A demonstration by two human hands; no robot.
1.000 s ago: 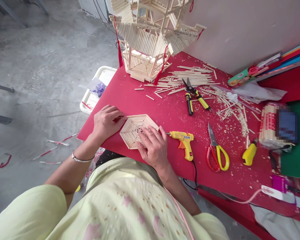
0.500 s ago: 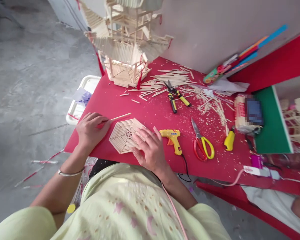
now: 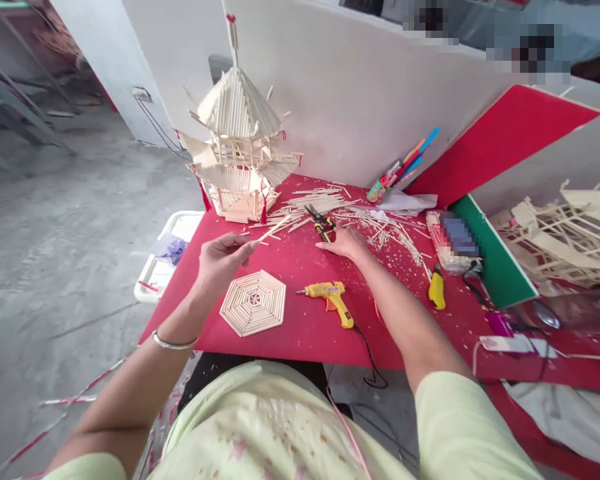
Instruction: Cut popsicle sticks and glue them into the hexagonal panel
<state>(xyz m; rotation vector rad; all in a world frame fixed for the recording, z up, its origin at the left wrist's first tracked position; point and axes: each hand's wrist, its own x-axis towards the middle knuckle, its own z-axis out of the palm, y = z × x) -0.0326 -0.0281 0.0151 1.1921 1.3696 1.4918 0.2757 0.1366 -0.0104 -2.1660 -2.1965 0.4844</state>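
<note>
Between the thumb and fingers of my left hand (image 3: 225, 257) is a thin wooden stick (image 3: 274, 229), its free end pointing up and right. My right hand (image 3: 346, 243) reaches over the handles of black-and-yellow pruning shears (image 3: 321, 220); its thumb is spread away from the fingers, and part of the handles is hidden. The shears lie with their blades pointing away from me. Flat on the red tabletop (image 3: 180, 320), below my left hand, lies a hexagonal panel of sticks (image 3: 254, 303). To its right rests a yellow glue gun (image 3: 333, 297), apart from both hands.
A tiered stick pagoda (image 3: 240, 153) stands at the back left. Loose sticks (image 3: 320, 200) and chips are scattered behind the shears. A yellow-handled cutter (image 3: 437, 290), a pen holder (image 3: 380, 187) and a green board (image 3: 503, 257) are at right. My right forearm covers the scissors.
My right hand has left the hexagonal panel and reached forward to the shears. My left hand has risen off the table with the stick. The view has tilted up.
</note>
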